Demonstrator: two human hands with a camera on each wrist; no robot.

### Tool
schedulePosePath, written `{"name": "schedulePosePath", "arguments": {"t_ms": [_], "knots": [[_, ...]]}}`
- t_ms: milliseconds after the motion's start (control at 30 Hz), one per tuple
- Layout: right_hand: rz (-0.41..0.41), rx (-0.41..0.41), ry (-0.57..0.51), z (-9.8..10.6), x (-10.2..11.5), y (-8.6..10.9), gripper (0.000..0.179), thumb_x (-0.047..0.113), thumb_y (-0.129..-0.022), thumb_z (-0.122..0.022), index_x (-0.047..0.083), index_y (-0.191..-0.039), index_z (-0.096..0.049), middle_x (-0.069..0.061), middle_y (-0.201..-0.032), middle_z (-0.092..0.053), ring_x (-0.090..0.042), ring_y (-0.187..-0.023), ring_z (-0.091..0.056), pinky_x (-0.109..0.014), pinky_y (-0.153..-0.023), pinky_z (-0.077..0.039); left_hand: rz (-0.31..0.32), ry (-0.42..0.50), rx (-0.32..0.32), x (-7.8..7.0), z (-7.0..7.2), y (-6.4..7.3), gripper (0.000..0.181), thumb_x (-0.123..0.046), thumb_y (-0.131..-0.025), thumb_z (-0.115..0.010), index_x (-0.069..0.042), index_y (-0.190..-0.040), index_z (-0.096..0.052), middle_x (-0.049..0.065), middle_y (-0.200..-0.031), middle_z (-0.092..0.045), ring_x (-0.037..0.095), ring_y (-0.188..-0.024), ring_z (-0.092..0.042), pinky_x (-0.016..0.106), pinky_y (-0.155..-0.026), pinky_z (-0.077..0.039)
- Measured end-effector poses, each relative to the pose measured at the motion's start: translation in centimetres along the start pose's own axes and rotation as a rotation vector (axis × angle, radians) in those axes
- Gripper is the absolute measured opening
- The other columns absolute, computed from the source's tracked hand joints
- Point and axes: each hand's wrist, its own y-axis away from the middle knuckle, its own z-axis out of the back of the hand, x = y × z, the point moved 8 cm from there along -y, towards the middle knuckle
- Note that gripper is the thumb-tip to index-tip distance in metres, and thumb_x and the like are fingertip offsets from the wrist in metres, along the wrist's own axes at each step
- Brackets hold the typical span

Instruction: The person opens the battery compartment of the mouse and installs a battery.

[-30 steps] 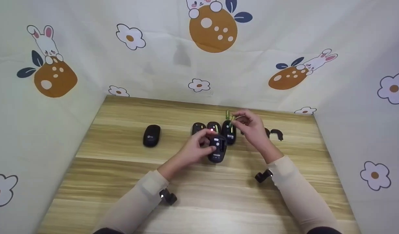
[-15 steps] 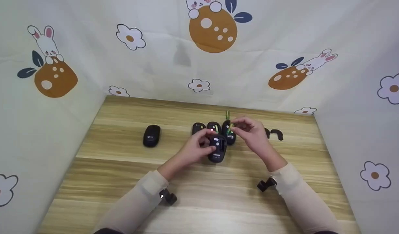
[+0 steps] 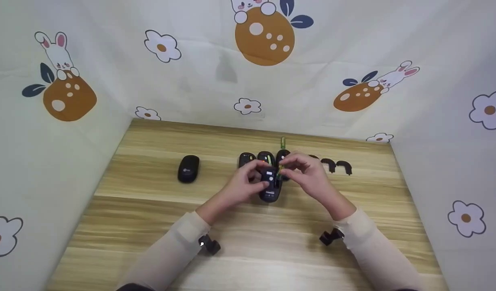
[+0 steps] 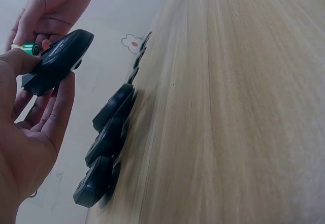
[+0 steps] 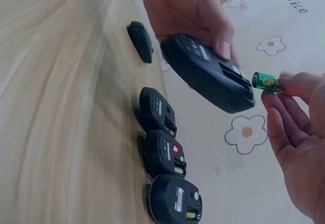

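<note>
One lone mouse (image 3: 188, 169) lies left, three upturned mice (image 5: 161, 151) far centre; left hand (image 3: 243, 184) curls round a fifth mouse (image 3: 268, 195), right hand (image 3: 311, 174) tightly pinches one battery (image 5: 263, 81) beside it; another battery (image 3: 283, 142) lies beyond, perhaps three covers (image 3: 344, 165) far right

Wood-grain tabletop (image 3: 256, 246), pale flower-printed walls (image 3: 195, 81)

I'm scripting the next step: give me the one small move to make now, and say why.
Probably ease the green battery into the slot of the held mouse. The right hand pinches the battery close to that slot, which looks dark and unfilled, while the left hand holds the mouse.
</note>
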Motion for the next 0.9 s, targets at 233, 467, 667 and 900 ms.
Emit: {"name": "schedulePosePath", "arguments": {"t_ms": [233,467,667,900], "knots": [[0.054,0.029,0.056,-0.65,0.16,0.21,0.018,-0.001,-0.095,-0.084,0.004,-0.112,-0.082,-0.012,-0.112,-0.078,-0.020,-0.095,-0.070,-0.027,-0.076,-0.059,0.017,0.010,-0.001,0.02,-0.06,0.13,0.048,-0.003,-0.095,-0.081,-0.010,-0.140,-0.067,0.007,-0.116,-0.074,0.029,-0.104,-0.071,0.045,-0.098,-0.059],[0.122,0.033,0.103,-0.92,0.43,0.30,0.017,-0.003,-0.094,-0.085,0.004,-0.109,-0.082,-0.011,-0.109,-0.079,-0.018,-0.091,-0.069,-0.029,-0.075,-0.058,0.006,0.031,0.000,-0.11,-0.19,0.08,0.048,-0.001,-0.095,-0.081,-0.009,-0.140,-0.067,0.009,-0.120,-0.072,0.033,-0.107,-0.070,0.045,-0.100,-0.059],[0.130,0.031,0.151,-1.02,0.33,0.38,0.018,-0.001,-0.092,-0.086,0.008,-0.108,-0.085,-0.007,-0.107,-0.077,-0.018,-0.090,-0.069,-0.026,-0.078,-0.058,-0.021,0.005,-0.018,-0.27,-0.06,0.02,0.048,-0.002,-0.095,-0.081,-0.009,-0.140,-0.067,0.007,-0.123,-0.069,0.027,-0.104,-0.069,0.043,-0.097,-0.060],[0.098,0.030,0.187,-1.06,-0.11,0.50,0.018,0.001,-0.093,-0.087,0.011,-0.108,-0.086,-0.005,-0.106,-0.075,-0.019,-0.091,-0.067,-0.025,-0.080,-0.057,-0.014,-0.009,-0.030,-0.40,0.02,0.12,0.048,-0.003,-0.095,-0.082,-0.010,-0.140,-0.067,0.006,-0.121,-0.070,0.023,-0.101,-0.069,0.044,-0.092,-0.062]]}}
